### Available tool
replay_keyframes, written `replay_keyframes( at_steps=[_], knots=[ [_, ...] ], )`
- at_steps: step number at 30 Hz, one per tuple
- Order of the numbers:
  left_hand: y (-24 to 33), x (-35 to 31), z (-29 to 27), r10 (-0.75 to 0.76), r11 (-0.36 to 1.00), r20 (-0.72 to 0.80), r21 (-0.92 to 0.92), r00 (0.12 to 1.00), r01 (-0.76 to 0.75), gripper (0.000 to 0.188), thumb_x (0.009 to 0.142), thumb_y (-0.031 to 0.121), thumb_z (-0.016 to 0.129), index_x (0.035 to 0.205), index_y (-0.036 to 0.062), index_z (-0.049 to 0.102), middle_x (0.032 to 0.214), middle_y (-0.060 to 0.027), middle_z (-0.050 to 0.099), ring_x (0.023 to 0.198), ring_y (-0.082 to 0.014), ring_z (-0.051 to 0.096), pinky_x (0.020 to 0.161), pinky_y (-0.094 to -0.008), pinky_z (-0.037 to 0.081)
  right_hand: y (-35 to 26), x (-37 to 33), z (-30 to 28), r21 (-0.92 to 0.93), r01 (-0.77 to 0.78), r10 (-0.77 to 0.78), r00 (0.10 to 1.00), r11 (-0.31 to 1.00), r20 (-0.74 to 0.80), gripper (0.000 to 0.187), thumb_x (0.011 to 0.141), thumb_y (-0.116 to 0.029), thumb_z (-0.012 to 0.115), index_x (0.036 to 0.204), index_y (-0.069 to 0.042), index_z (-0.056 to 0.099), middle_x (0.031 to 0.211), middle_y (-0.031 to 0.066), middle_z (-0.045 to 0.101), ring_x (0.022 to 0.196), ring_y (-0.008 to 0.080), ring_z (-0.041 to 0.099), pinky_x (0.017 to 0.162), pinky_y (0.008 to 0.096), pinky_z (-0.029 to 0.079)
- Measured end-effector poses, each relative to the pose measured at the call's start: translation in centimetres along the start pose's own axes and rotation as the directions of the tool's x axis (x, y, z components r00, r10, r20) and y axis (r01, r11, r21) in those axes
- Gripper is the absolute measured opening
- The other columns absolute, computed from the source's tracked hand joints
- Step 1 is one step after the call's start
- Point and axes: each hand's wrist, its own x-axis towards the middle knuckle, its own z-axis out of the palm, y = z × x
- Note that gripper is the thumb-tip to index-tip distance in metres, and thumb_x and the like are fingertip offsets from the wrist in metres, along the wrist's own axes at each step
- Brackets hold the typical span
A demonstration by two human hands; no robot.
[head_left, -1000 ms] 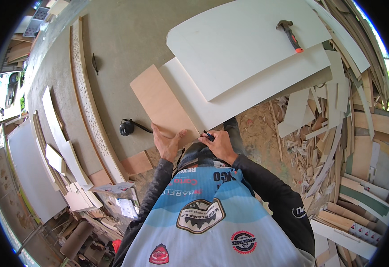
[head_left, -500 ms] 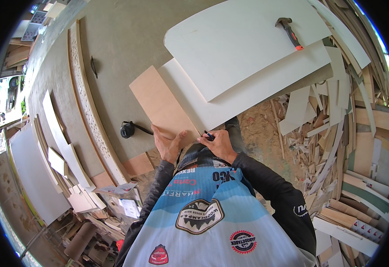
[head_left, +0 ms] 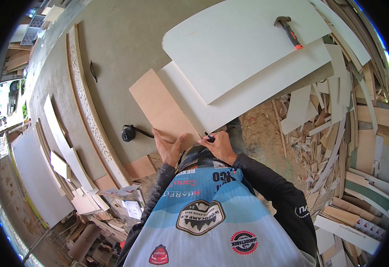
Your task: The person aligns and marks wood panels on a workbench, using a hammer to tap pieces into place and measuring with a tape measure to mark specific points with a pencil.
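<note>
A tan wooden board (head_left: 161, 98) lies at a slant on the work surface, its right edge along a white panel (head_left: 181, 91). My left hand (head_left: 170, 147) rests on the near end of this board, thumb and fingers spread. At the board's near right corner my right hand (head_left: 221, 147) is closed on a dark pen or marker (head_left: 209, 137), too small to tell which. The pen's tip is hidden by the fingers. On top of the white panel lies a larger white sheet (head_left: 239, 49) with a rounded far-left corner.
A hammer (head_left: 289, 32) lies on the large white sheet. Left of the board are a black tape measure (head_left: 128, 133) with a strap and a long perforated strip (head_left: 85, 98). Wood offcuts (head_left: 312, 120) are heaped at the right; white panels (head_left: 38, 171) lean at the left.
The view has shifted slightly. Both hands keep nearly the same places at the near end of the board, and the pen stays in my right hand.
</note>
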Motion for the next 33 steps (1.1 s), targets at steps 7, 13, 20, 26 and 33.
replay_keyframes(
  at_steps=[7, 13, 20, 26, 33],
  knots=[
    [-1.0, 0.0, 0.1, 0.021, 0.996, -0.038, 0.086, 0.999, -0.017, 0.129, 0.062, 0.046, 0.095, 0.152, -0.0104, 0.022, 0.147, -0.0303, 0.042, 0.135, -0.0366, 0.045, 0.113, -0.0417, 0.038, -0.8, 0.0, -0.4, 0.031, 0.004, -0.005, 1.000, 1.000, 0.026, 0.030, 0.083, -0.028, 0.078, 0.078, 0.001, 0.074, 0.061, 0.0223, 0.058, 0.048, 0.0278, 0.050, 0.055, 0.0373, 0.043],
    [-0.1, 0.1, 0.0, -0.012, 0.997, -0.024, 0.081, 1.000, 0.014, 0.130, 0.061, 0.047, 0.095, 0.152, -0.0110, 0.022, 0.147, -0.0306, 0.042, 0.136, -0.0372, 0.044, 0.114, -0.0422, 0.036, 0.0, 0.2, -0.2, 0.042, 0.040, -0.041, 0.999, 0.998, 0.014, 0.028, 0.083, -0.025, 0.078, 0.079, 0.002, 0.073, 0.063, 0.0226, 0.059, 0.050, 0.0283, 0.054, 0.057, 0.0368, 0.046],
    [0.4, 0.3, -0.1, -0.024, 0.999, 0.026, 0.042, 0.999, 0.022, 0.132, 0.062, 0.041, 0.095, 0.152, -0.0126, 0.015, 0.146, -0.0320, 0.039, 0.136, -0.0419, 0.041, 0.113, -0.0464, 0.036, 0.4, 0.4, -0.2, 0.033, 0.035, -0.036, 0.998, 0.999, 0.041, 0.027, 0.083, -0.020, 0.081, 0.080, 0.005, 0.074, 0.062, 0.0141, 0.066, 0.057, 0.0063, 0.053, 0.057, 0.0290, 0.045],
    [-0.5, 0.2, 0.1, -0.007, 0.997, -0.014, 0.079, 1.000, 0.008, 0.128, 0.063, 0.045, 0.095, 0.152, -0.0106, 0.021, 0.145, -0.0305, 0.043, 0.134, -0.0373, 0.046, 0.111, -0.0423, 0.038, -0.6, 0.3, -0.5, 0.014, 0.043, -0.044, 0.998, 0.999, 0.037, 0.027, 0.083, -0.025, 0.077, 0.077, 0.002, 0.073, 0.060, 0.0200, 0.059, 0.049, 0.0278, 0.051, 0.056, 0.0379, 0.044],
    [0.2, 0.4, 0.0, -0.046, 0.998, 0.035, 0.039, 0.998, 0.044, 0.132, 0.062, 0.039, 0.095, 0.153, -0.0127, 0.014, 0.146, -0.0322, 0.038, 0.137, -0.0424, 0.040, 0.114, -0.0467, 0.035, 0.0, 0.4, -0.2, 0.010, 0.076, -0.076, 0.997, 0.997, 0.019, 0.029, 0.083, -0.026, 0.077, 0.077, 0.002, 0.073, 0.061, 0.0212, 0.059, 0.049, 0.0285, 0.053, 0.057, 0.0377, 0.045]
  ],
)
